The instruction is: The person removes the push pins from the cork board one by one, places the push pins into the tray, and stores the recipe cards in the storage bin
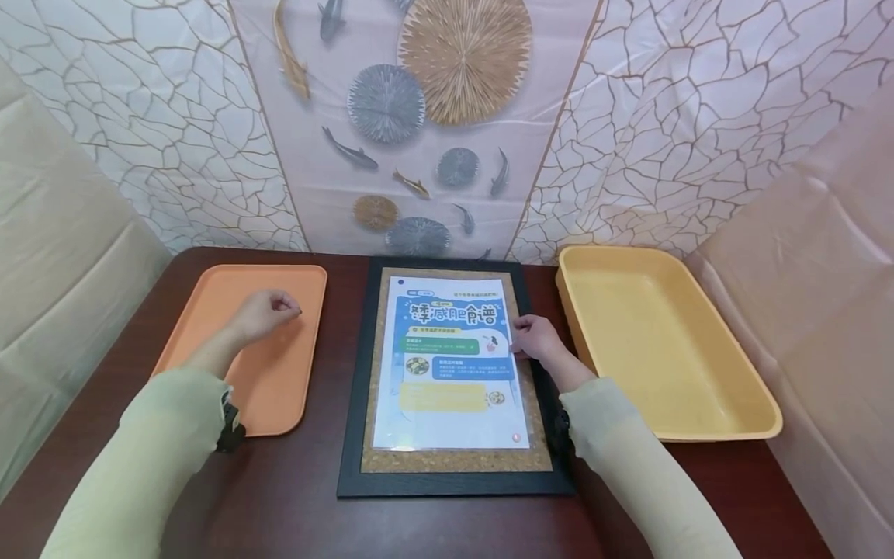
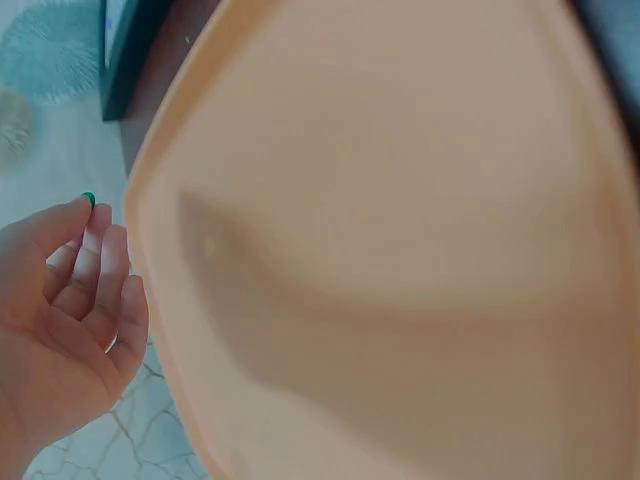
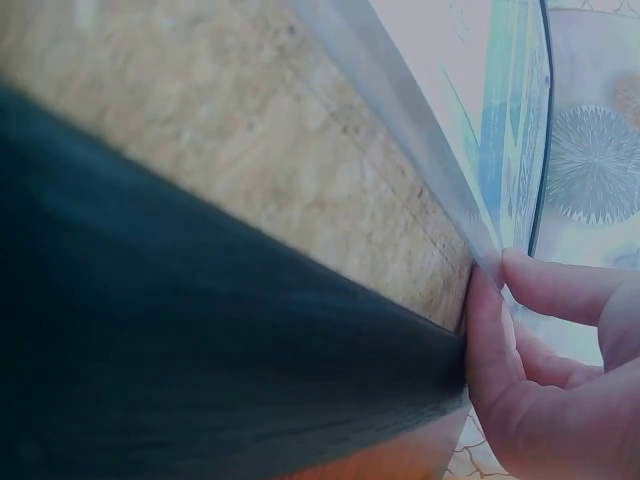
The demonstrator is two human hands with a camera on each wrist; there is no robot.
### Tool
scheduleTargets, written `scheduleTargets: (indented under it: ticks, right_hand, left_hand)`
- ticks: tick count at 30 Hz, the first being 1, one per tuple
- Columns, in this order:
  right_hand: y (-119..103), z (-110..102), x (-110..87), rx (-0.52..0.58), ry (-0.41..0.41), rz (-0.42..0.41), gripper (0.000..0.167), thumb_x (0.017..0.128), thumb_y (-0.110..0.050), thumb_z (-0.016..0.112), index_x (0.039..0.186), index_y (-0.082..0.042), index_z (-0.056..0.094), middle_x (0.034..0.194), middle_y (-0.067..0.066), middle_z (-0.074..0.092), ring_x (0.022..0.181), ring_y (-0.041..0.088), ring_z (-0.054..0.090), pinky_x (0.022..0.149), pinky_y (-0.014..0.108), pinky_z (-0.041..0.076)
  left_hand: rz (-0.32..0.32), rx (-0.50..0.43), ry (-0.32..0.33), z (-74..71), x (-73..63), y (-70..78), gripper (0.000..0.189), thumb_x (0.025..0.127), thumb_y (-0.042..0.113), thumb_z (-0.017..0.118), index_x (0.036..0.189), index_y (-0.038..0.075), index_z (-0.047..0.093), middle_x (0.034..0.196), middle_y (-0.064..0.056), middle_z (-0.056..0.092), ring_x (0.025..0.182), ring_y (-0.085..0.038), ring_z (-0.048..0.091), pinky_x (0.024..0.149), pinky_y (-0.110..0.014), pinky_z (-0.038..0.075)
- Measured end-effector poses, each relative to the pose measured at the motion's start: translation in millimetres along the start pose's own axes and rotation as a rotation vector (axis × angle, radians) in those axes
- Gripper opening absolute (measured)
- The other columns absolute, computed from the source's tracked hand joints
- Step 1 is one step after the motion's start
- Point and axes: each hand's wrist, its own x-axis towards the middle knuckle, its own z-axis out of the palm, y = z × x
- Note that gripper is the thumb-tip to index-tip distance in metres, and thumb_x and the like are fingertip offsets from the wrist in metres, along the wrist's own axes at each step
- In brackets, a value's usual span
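My left hand [image 1: 261, 317] hovers over the orange tray [image 1: 209, 310]. Between thumb and fingertips it pinches a small green pushpin [image 2: 90, 198], of which only the rounded green end shows. A plastic-covered printed sheet [image 1: 447, 423] lies on a black-framed cork board [image 1: 454, 463]. Its right edge is pinched between thumb and index finger of my right hand [image 1: 541, 341], and that edge stands off the cork in the right wrist view. A dark round pin head [image 1: 401, 282] sits at the sheet's top left corner.
To the right of the board stands a deep yellow tub [image 1: 663, 349]. All of these rest on a dark brown table [image 1: 419, 532], with a patterned cloth [image 1: 419, 178] hanging behind it and pale padded panels at both sides.
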Motion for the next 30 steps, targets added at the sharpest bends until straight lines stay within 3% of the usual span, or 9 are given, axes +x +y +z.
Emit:
scheduleTargets:
  ticks: [7,18,30]
  right_hand:
    - [-3,2,0.0,-0.002,0.001,0.011,0.049,0.090,-0.001,0.057,0.137,-0.002,0.042,0.122,0.023,0.053,0.098,0.029,0.060,0.090,0.039,0.050]
    - [-2,3,2.1,-0.009,0.002,0.005,0.049,0.089,0.000,0.057,0.136,-0.001,0.043,0.116,0.023,0.054,0.094,0.028,0.061,0.088,0.038,0.050]
    - [1,0,3.7,-0.006,0.008,0.008,0.049,0.088,0.000,0.058,0.135,-0.002,0.044,0.114,0.022,0.055,0.096,0.029,0.061,0.089,0.038,0.051]
  left_hand:
    - [-0.086,0.008,0.033,-0.2,12.2,-10.2,0.019,0.092,0.011,0.054,0.093,-0.008,0.057,0.077,-0.017,0.063,0.063,-0.012,0.053,0.056,-0.023,0.041]
    - [-0.169,0.031,0.067,3.1,19.2,-23.7,0.021,0.092,0.013,0.053,0.095,-0.007,0.056,0.082,-0.013,0.059,0.066,-0.013,0.048,0.057,-0.024,0.040]
    - [-0.178,0.073,0.073,8.8,21.4,-27.0,0.022,0.090,0.015,0.052,0.094,-0.006,0.057,0.081,-0.012,0.059,0.071,-0.018,0.049,0.060,-0.024,0.039]
